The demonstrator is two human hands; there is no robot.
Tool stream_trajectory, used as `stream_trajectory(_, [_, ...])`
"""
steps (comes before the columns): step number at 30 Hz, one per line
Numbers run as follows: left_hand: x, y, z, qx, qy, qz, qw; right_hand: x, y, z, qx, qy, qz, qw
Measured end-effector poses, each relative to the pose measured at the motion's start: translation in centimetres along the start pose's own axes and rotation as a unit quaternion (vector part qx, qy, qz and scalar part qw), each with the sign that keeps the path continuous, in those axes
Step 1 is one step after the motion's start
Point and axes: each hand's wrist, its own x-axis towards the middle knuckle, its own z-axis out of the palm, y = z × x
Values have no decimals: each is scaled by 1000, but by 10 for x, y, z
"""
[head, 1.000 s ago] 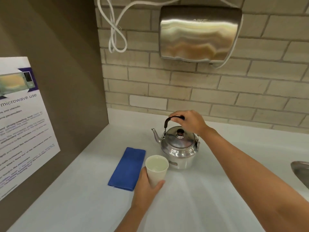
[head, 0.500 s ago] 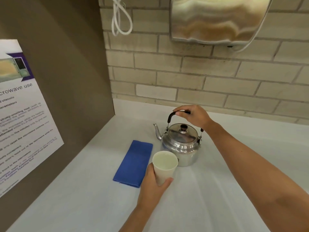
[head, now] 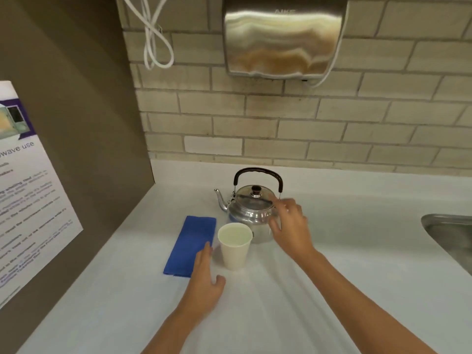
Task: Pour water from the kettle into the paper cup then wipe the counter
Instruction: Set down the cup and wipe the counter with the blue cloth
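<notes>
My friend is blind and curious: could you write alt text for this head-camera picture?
A person's two open hands hover over a white counter: the left hand beside a paper cup and a folded blue cloth, the right hand in front of a steel kettle. Behind is a brick wall.

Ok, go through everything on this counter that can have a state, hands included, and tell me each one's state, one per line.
Shiny metal kettle: upright on the counter, lid on, black handle raised, nobody gripping it.
White paper cup: upright, appears to hold water, not held.
Folded blue cloth: flat, folded, unused.
Left hand: open, beside the cup, holding nothing.
Right hand: open, by the kettle's side, blurred.
White counter: no spill visible.
</notes>
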Motion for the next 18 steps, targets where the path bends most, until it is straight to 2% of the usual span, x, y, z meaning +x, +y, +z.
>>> stream_trajectory(6, [16,0,-42,0,59,28,998,-70,16,25,-99,-80,94,987])
stream_trajectory(9, [42,-1,-61,85,74,37,993,-92,18,35,-147,-112,130,974])
stream_trajectory(14, [92,-11,-67,294,22,48,954,-107,22,44,-174,-106,128,971])
stream_trajectory(18, [120,-22,-51,368,-20,62,928,-108,23,47,-162,-92,125,974])
